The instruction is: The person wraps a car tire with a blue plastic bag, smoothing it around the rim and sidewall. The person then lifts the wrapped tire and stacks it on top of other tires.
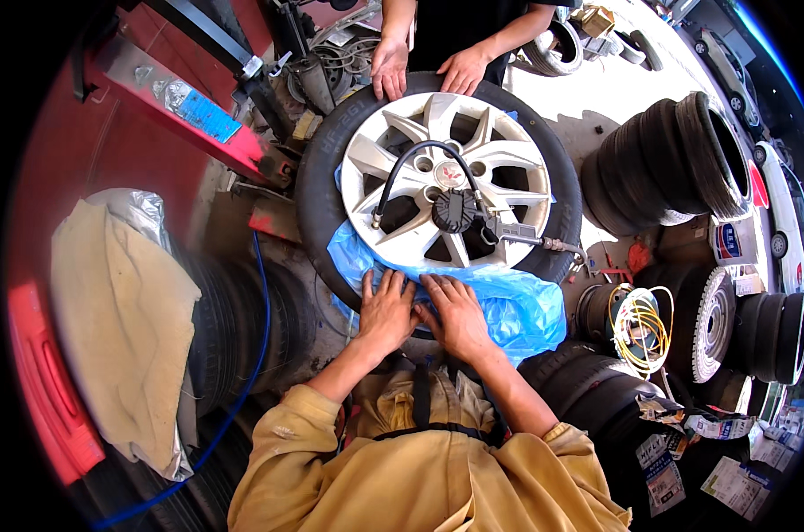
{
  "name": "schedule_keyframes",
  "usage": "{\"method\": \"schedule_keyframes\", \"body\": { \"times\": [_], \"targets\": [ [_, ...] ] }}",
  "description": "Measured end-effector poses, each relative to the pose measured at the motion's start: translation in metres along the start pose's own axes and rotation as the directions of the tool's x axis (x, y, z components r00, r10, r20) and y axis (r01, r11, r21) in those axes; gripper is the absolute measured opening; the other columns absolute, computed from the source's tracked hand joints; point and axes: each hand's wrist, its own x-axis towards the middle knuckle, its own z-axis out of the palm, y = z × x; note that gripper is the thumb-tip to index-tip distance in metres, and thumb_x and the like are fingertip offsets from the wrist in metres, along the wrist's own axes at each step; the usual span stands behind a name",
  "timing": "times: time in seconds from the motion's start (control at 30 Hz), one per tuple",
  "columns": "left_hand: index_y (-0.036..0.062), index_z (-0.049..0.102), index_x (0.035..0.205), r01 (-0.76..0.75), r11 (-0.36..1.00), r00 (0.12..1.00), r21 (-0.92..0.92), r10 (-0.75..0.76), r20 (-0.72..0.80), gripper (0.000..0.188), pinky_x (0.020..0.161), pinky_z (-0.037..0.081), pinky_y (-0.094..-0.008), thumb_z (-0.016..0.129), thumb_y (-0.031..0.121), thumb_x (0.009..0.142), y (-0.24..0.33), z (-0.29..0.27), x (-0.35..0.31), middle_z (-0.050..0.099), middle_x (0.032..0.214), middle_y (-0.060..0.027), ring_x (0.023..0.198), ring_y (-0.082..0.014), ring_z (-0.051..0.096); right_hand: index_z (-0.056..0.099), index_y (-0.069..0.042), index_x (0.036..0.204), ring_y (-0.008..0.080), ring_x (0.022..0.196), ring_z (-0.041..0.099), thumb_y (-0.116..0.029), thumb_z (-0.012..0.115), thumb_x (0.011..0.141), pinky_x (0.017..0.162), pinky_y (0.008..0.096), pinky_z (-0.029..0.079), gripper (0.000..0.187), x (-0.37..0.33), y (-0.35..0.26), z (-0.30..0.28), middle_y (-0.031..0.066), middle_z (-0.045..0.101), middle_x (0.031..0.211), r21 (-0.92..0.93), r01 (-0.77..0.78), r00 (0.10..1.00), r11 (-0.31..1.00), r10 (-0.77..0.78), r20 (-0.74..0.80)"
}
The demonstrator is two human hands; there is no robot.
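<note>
Item one, the wheel [437, 177]: a black tyre on a silver multi-spoke rim, lying flat on a stand or another tyre that I cannot make out, its near edge toward me. Item two, the blue plastic bag [508, 306], bunched over that near edge and spilling off the right side. Item three, an inflator gauge [456, 210] resting at the rim's centre, its black hose [402, 168] arching to a spoke gap on the left. Item four, my left hand [386, 310] and my right hand [453, 312], side by side, palms down, fingers spread flat on bag and tyre at the near edge; neither is clenched, nothing is gripped, both simply press. Item five, another person's two hands [424, 69], resting on the far edge. The step in hand looks like spreading the bag round the tyre; the next move would call for pinching the film and drawing it further along the edge.
</note>
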Motion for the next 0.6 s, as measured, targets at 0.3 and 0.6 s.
{"method": "schedule_keyframes", "body": {
  "times": [0.3, 0.6],
  "targets": [
    [-0.0006, 0.060, 0.124, -0.247, 0.935, 0.962, -0.254, 0.205, -0.183, 0.036, 0.103, 0.044, -0.0444, 0.064, 0.014, 0.091, -0.009, -0.005, -0.001, 0.057, 0.130, -0.0170, 0.118, -0.0356, 0.056, 0.057, -0.001, 0.132, 0.0316, 0.127, 0.052, -0.042, 0.060, 0.094, 0.110, 0.0473, 0.036, 0.056, -0.018, 0.014, 0.013, 0.0160, 0.060, 0.132, -0.174, -0.050, 0.977, 0.984, 0.084, 0.194],
    [0.0001, 0.059, 0.129, -0.303, 0.953, 0.934, 0.020, 0.301, -0.190, 0.051, 0.112, 0.034, -0.0500, 0.057, 0.040, 0.096, -0.003, 0.029, -0.001, 0.057, 0.129, -0.0209, 0.124, -0.0370, 0.052, 0.056, -0.005, 0.135, 0.0331, 0.130, 0.051, -0.039, 0.061, 0.094, 0.112, 0.0478, 0.033, 0.054, -0.103, 0.024, -0.051, 0.0151, 0.057, 0.137, -0.131, -0.049, 0.998, 0.990, 0.055, 0.038]
  ]
}}
